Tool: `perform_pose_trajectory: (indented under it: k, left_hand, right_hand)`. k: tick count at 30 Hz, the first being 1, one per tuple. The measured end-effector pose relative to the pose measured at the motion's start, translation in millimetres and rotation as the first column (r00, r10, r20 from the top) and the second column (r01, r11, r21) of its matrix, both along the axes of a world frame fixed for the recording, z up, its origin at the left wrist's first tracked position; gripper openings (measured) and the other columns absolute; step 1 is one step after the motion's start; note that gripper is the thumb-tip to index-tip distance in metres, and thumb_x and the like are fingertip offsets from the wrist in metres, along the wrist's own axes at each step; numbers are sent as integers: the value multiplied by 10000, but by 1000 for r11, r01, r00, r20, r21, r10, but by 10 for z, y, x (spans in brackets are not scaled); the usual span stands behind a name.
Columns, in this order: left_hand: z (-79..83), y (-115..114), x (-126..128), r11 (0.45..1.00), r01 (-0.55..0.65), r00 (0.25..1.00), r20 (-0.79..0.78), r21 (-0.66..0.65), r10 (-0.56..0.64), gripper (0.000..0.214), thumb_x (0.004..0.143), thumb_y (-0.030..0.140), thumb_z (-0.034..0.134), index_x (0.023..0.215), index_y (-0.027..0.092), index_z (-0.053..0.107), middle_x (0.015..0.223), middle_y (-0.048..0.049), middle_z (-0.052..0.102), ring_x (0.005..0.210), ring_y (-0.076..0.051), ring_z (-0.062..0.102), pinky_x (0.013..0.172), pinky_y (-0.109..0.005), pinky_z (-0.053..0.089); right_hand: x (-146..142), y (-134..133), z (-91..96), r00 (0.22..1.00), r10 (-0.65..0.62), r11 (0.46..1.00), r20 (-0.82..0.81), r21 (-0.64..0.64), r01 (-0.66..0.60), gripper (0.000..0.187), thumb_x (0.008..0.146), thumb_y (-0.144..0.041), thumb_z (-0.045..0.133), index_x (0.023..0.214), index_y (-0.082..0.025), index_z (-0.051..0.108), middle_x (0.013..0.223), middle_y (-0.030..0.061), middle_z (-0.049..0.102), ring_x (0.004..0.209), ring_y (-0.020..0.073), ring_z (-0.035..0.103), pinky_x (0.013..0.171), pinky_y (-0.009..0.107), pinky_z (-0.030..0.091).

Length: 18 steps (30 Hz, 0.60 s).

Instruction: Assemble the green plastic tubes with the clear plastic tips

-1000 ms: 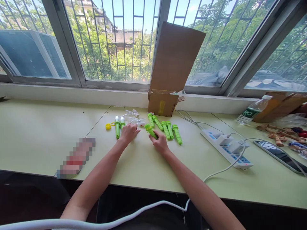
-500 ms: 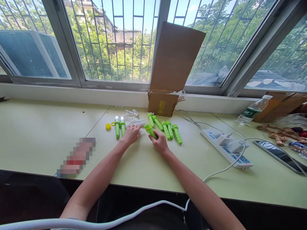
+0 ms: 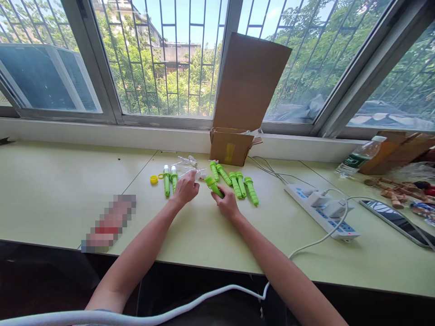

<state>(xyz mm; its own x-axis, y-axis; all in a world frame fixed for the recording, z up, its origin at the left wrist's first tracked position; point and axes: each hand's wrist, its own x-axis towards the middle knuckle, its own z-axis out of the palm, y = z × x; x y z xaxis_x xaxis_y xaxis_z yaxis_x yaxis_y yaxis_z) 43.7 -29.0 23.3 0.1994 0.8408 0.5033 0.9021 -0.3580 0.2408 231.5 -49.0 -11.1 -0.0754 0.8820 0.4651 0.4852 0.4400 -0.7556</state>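
Note:
My right hand (image 3: 226, 202) is closed around a green ribbed plastic tube (image 3: 212, 184), whose wide collared end points up and to the left. My left hand (image 3: 186, 187) is a short way to the left, fingers curled and thumb showing on its right side; whatever it may pinch is too small or hidden. Just beyond its fingertips lie clear plastic pieces (image 3: 190, 160). Two green tubes with white tops (image 3: 166, 180) stand or lie left of that hand, the nearer one partly covered by it. More green tubes (image 3: 251, 190) lie to the right of my right hand.
Yellow ring-like caps (image 3: 154, 179) lie at the left. An open cardboard box (image 3: 229, 147) stands against the window sill. Rightward are a power strip (image 3: 321, 210) with cables, a phone (image 3: 396, 222), a water bottle (image 3: 360, 156) and wooden pieces (image 3: 390, 192). A blurred-out item (image 3: 108, 224) lies front left.
My left hand has drawn slightly left and its fingers have curled in from reaching over the clear pieces. My right hand still holds the green tube in the same spot.

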Motion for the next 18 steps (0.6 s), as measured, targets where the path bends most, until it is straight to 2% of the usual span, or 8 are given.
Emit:
perform_pose_trajectory:
  k: [3,6,9,14,18]
  left_hand:
    - [20,-37,23,998,0,999,51,-57,2,301,895,299,430,1172,186,453,904,-76,651,787,-236,641,639,-314,434]
    - [30,-49,39,996,15,997,82,-91,-7,315,959,401,327,1157,185,443,839,-65,659,765,-234,660,614,-303,419]
    - [15,-34,39,996,32,994,104,-82,-24,322,974,416,293,1149,179,424,839,-68,671,768,-236,670,601,-296,409]
    - [-45,-1,35,996,91,986,141,8,-91,300,969,401,324,1162,177,380,963,-89,681,788,-229,674,594,-290,413]
    - [-67,6,33,993,108,983,146,48,-114,273,960,380,357,1145,184,397,966,-86,679,793,-219,671,609,-287,425]
  right_hand:
    - [0,3,-6,1000,7,1000,-6,-9,-7,315,773,-356,562,983,-152,680,749,28,658,611,170,527,588,279,415]
    - [1,5,-5,1000,7,1000,2,-7,-7,324,772,-355,561,994,-153,683,761,32,665,641,182,543,605,284,422]
    - [1,5,0,1000,4,1000,8,-7,-4,319,770,-353,560,984,-152,685,770,37,671,675,193,559,623,287,428]
    - [2,3,2,1000,6,1000,5,-17,-6,330,768,-351,562,1002,-151,682,777,38,673,681,192,560,621,285,428]
    - [0,-7,11,1000,7,1000,12,-16,-7,318,771,-348,558,986,-151,684,753,34,662,668,188,549,614,283,423]
